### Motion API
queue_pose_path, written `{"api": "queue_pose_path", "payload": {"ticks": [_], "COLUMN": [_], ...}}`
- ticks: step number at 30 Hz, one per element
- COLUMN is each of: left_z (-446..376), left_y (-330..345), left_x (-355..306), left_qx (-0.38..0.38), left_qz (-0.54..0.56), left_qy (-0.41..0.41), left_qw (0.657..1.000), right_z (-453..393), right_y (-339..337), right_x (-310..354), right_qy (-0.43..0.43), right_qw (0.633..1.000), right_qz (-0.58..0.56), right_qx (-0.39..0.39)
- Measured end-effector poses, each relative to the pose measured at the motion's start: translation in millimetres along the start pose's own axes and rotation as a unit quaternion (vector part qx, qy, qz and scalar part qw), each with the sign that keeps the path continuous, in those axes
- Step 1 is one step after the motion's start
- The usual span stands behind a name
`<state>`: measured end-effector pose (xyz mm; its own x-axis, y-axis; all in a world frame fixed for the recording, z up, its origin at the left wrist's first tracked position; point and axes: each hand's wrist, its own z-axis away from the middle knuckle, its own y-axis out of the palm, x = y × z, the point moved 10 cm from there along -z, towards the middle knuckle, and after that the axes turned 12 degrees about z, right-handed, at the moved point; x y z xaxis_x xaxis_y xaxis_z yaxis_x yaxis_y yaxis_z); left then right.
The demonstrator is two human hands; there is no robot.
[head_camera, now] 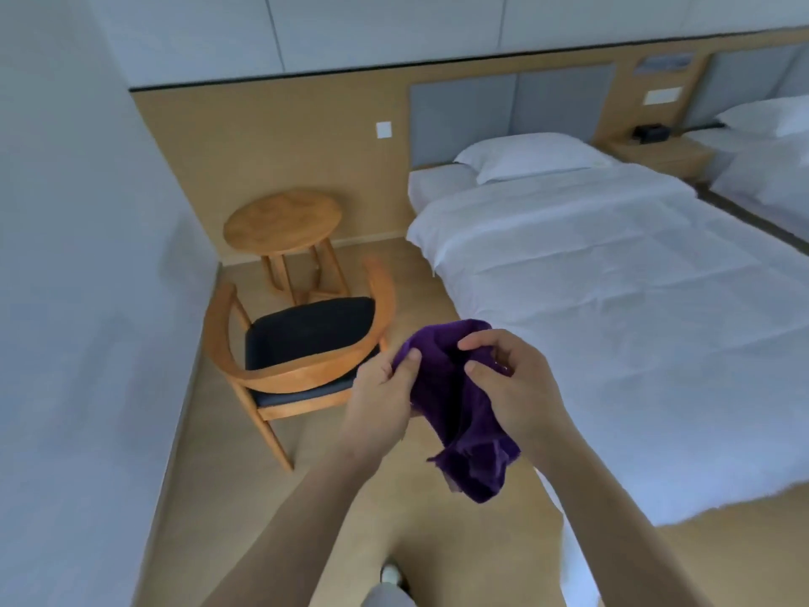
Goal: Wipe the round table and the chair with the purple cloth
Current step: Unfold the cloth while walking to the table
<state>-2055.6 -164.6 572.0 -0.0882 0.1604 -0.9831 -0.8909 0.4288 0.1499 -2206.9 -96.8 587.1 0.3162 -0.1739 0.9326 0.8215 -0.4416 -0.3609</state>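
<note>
1. Purple cloth (455,400) held in mid-air between both hands, just right of the chair (302,343), hanging bunched.
2. Left hand (385,392) pinches its left edge; right hand (512,387) grips its right side.
3. Round table (282,221) stands just behind the chair, in the corner.
4. Bed (613,300) right of the chair.

Crumpled purple cloth (455,400) midair, near wooden chair (302,343) and round table (282,221)

No text, label or number could be read; the wall plate (384,129) above the round table (282,221) looked blank.
</note>
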Motion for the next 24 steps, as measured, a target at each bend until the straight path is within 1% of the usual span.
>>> {"api": "queue_pose_path", "payload": {"ticks": [3, 6, 8, 10, 14, 16, 19, 21, 24], "left_z": [-69.3, -149.5, -190.6, -245.8, -355.7, -400.2, -465.0, -509.0, -575.1], "left_y": [-32.8, -65.2, -78.7, -87.5, -89.4, -80.5, -59.9, -45.0, -21.9], "left_x": [-1.0, -2.4, -6.9, -18.6, -52.2, -59.8, -63.3, -67.1, -69.7], "left_qx": [-0.065, -0.121, -0.142, -0.146, -0.124, -0.096, -0.046, -0.016, 0.047], "left_qz": [0.005, 0.027, 0.037, 0.031, -0.031, -0.060, -0.055, -0.074, -0.109], "left_qy": [0.012, 0.010, 0.001, -0.001, 0.003, 0.000, -0.010, 0.001, 0.006], "left_qw": [0.998, 0.992, 0.989, 0.989, 0.992, 0.994, 0.997, 0.997, 0.993], "right_z": [-74.7, -156.4, -201.2, -259.6, -362.7, -402.9, -464.7, -509.5, -580.6], "right_y": [12.9, 17.2, 13.0, 8.3, -4.5, -7.4, -9.7, -7.0, 4.0], "right_x": [-11.1, -21.2, -21.7, -18.8, 8.5, 20.6, 31.4, 38.2, 49.1], "right_qy": [0.004, 0.017, 0.032, 0.043, 0.018, 0.006, -0.014, -0.026, -0.054], "right_qw": [1.000, 1.000, 0.999, 0.998, 0.999, 0.999, 0.999, 0.998, 0.991], "right_qz": [0.022, 0.023, 0.033, 0.031, 0.016, 0.006, -0.028, -0.058, -0.110], "right_qx": [0.017, 0.002, -0.014, -0.021, -0.031, -0.031, -0.025, -0.003, 0.057]}}
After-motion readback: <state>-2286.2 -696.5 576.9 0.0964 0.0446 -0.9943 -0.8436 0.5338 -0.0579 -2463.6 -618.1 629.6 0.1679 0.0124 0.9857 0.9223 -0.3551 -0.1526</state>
